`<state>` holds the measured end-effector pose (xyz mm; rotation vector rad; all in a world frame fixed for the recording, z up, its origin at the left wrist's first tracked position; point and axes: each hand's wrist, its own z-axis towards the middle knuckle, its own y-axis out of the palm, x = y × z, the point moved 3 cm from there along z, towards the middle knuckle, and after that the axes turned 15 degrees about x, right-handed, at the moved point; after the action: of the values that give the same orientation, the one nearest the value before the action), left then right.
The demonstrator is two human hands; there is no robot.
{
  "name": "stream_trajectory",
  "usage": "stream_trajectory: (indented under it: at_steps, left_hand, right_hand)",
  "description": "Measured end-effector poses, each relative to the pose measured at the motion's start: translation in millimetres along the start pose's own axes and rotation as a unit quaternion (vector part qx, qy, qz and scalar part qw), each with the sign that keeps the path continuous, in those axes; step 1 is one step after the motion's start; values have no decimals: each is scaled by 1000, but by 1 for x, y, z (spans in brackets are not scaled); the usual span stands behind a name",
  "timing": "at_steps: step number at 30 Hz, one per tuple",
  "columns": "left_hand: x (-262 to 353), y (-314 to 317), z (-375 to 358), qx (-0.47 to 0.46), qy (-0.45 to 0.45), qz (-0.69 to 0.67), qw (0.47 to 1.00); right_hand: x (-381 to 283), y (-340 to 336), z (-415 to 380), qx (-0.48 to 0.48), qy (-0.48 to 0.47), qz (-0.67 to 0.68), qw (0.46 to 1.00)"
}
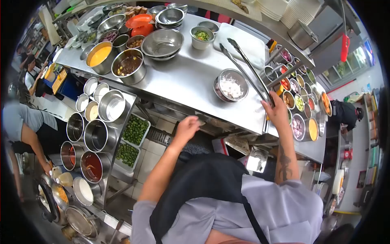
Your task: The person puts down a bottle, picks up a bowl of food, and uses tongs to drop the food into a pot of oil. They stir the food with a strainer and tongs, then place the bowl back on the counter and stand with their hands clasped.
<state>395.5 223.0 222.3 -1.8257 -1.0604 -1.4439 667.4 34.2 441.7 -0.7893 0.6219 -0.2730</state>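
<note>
My right hand is wrapped round the handle end of long metal tongs. The tongs' two arms are apart and point up and left over the steel counter. Left of the tongs, a metal bowl holds white chunks; the tongs do not grip them. My left hand hovers in front of the counter's near edge with its fingers curled in. Whether anything small is in those fingers is hidden. Beyond the bowl stand a tub of chopped greens and a white cutting board.
Pots of orange sauce and dark broth stand at the counter's left. Stacked bowls sit nearby. Several ingredient containers line the right. A side table of pots is left, above crates of greens. Co-workers are nearby.
</note>
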Motion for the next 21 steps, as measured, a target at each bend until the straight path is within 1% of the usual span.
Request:
stream_trajectory:
  at_steps: [1,2,3,5,6,7,8,9,11,12,13,14,15,16,17,19,20,21]
  left_hand:
    - [37,23,8,-35,-49,-10,998]
    - [48,46,23,-46,-51,-16,998]
    - [60,69,39,-47,-75,-8,996]
    - [70,101,66,-80,-37,-1,996]
    - [70,116,76,-58,-58,-10,997]
    - [69,129,90,-69,-64,16,995]
    - [75,137,94,-37,-65,19,997]
    - [80,144,97,-6,-66,22,998]
    - [85,153,106,16,-78,42,996]
    - [90,157,107,18,-70,53,996]
    - [87,163,111,21,-62,30,997]
    - [85,169,114,32,-55,12,998]
    - [83,174,118,42,-48,-8,998]
    - [82,175,125,26,-34,29,999]
    - [78,175,127,32,-31,26,999]
    - [84,169,121,57,2,-33,998]
    - [85,164,122,31,-3,-40,999]
    - [87,158,122,32,-2,-38,999]
  right_hand:
    - [12,0,-5,10,-8,3,1000]
    - [19,-2,-10,23,-16,-5,1000]
    - [24,-4,-16,36,-25,-12,999]
    - [38,-8,-28,11,65,71,995]
    - [31,-16,-31,38,11,55,998]
    - [26,-24,-34,66,-43,38,996]
    - [32,-25,-40,61,-13,47,997]
    - [42,-28,-45,55,17,55,997]
    - [55,-31,-54,59,-2,44,997]
    - [64,-31,-58,60,46,63,995]
    - [69,-29,-59,60,93,82,990]
    - [67,-27,-56,79,72,102,989]
    - [62,-26,-49,77,65,107,989]
    - [56,-27,-42,79,50,103,990]
    - [49,-27,-37,81,37,99,991]
    - [33,-23,-22,79,24,115,990]
    - [23,-19,-15,88,6,120,989]
    - [17,-16,-9,98,-7,123,988]
